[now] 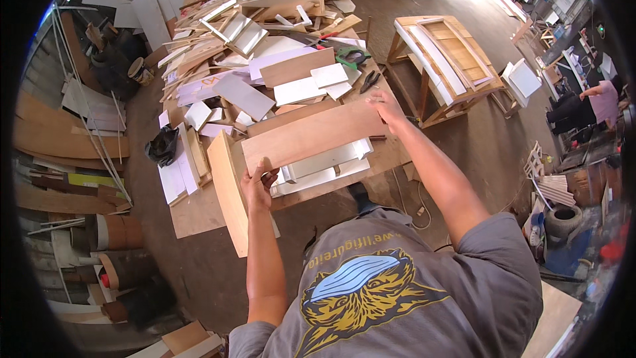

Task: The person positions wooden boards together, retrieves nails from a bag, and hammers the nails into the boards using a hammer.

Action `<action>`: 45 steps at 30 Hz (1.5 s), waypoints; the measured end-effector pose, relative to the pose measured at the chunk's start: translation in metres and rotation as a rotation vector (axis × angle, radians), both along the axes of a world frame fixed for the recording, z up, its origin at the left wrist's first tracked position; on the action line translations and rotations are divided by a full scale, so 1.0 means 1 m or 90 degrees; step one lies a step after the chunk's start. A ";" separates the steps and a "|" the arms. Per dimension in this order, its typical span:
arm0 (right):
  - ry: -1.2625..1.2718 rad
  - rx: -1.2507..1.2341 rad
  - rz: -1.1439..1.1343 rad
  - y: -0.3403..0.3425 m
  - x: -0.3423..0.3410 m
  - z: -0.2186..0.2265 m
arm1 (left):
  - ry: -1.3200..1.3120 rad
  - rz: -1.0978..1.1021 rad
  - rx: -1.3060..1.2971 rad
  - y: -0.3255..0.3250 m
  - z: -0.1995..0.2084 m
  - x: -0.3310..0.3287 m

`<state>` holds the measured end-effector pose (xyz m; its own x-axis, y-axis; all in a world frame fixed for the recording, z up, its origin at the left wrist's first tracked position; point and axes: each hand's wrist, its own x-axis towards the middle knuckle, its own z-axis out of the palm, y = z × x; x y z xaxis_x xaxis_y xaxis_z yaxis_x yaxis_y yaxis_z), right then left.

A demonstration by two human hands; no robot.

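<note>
A long reddish-brown wooden board [311, 134] is held by its two ends above the near part of the worktable. My left hand [258, 185] grips its near left corner, thumb on top and the fingers partly hidden beneath. At the far right end, my right hand [386, 107] closes on the edge. Under the board a white frame-like piece [324, 171] shows, partly covered by it. A light wooden panel [228, 192] leans beside my left hand, jutting past the table edge. Black-handled pliers [371, 81] lie just beyond my right hand.
A heap of wood offcuts [265, 20] covers the table's far side. A green tool [352, 58] and a black plastic bag [162, 146] lie on the worktable [195, 217]. Another wooden table [444, 59] stands right. A person [596, 106] is at the far right.
</note>
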<state>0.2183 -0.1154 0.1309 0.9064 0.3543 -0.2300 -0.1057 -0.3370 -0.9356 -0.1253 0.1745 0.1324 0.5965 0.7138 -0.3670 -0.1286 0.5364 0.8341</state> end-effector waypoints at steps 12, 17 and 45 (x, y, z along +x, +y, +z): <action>0.167 0.151 -0.037 -0.031 -0.076 0.023 | -0.008 0.009 -0.062 0.025 -0.009 -0.013; 0.155 0.152 -0.045 -0.028 -0.077 0.018 | 0.026 -0.066 0.017 0.045 0.000 -0.026; 0.175 0.276 -0.070 -0.038 -0.097 0.007 | 0.037 -0.095 0.084 0.040 -0.007 -0.037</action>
